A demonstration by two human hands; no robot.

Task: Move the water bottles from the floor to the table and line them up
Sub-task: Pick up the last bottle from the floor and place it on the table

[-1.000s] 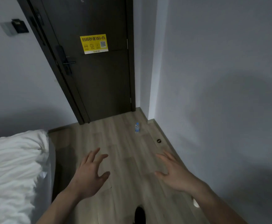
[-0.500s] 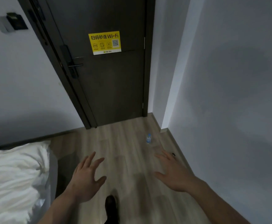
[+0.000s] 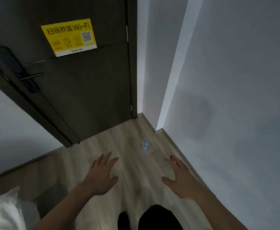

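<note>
Closing in on the last visible bottle, nothing picked up yet.

Nearer now than a second ago: door (image 3: 79,90) with yellow sign (image 3: 68,37) looming larger in the upper left of the frame, bed corner (image 3: 4,211) slipping out at lower left. Water bottle (image 3: 144,145) upright on the wood floor (image 3: 136,188), centre of frame, near the right wall's skirting, just above and between the hands. Left hand (image 3: 101,176) and right hand (image 3: 179,176) both spread wide, palms down, holding nothing, apart from the bottle. Table out of sight. Likely next: a stoop and a one-handed grasp, probably the right, being closer. Dark small mark on the floor by the right fingertips, too blurred to identify.
</note>
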